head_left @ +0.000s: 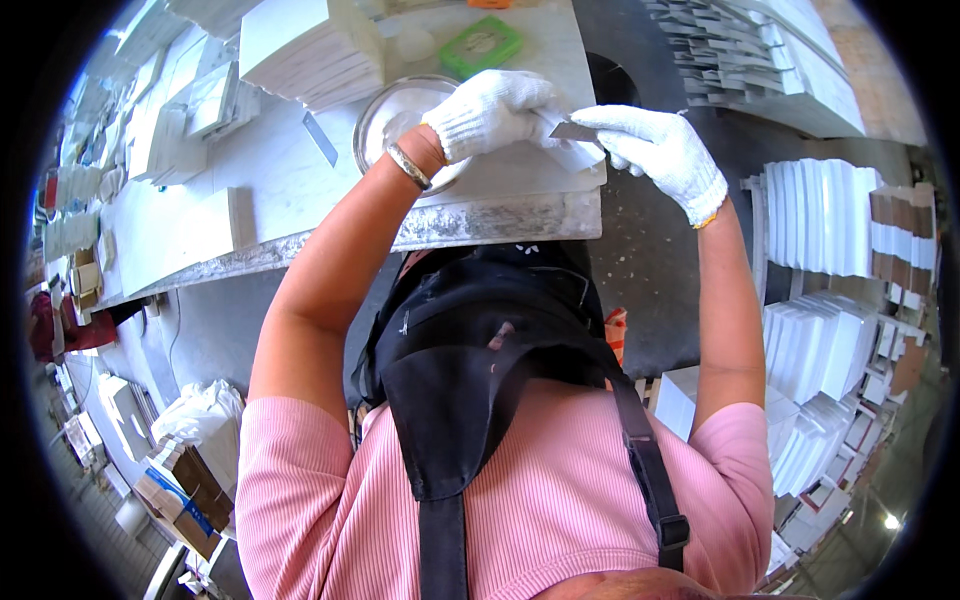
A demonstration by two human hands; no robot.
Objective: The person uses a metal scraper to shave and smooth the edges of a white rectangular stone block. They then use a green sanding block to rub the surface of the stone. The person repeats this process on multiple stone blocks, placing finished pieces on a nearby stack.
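Note:
Both my hands wear white knit gloves and meet above the right end of a white-topped table (520,215). My left hand (500,110) is closed on a white tile (577,157), which is partly hidden by the fingers. In my right hand (650,150) a thin grey flat blade (573,131) is pinched between thumb and fingers, its edge by the tile. Under my left wrist lies a round metal tray (372,115) with whitish stuff in it. A green square container (481,46) stands just beyond my left hand.
Stacked white tiles (312,50) stand on the table at the back left, with a thin grey strip (320,138) nearby. A white block (228,220) sits near the front edge. More tile stacks (820,215) line the right side. A dark round bin (612,80) is on the floor.

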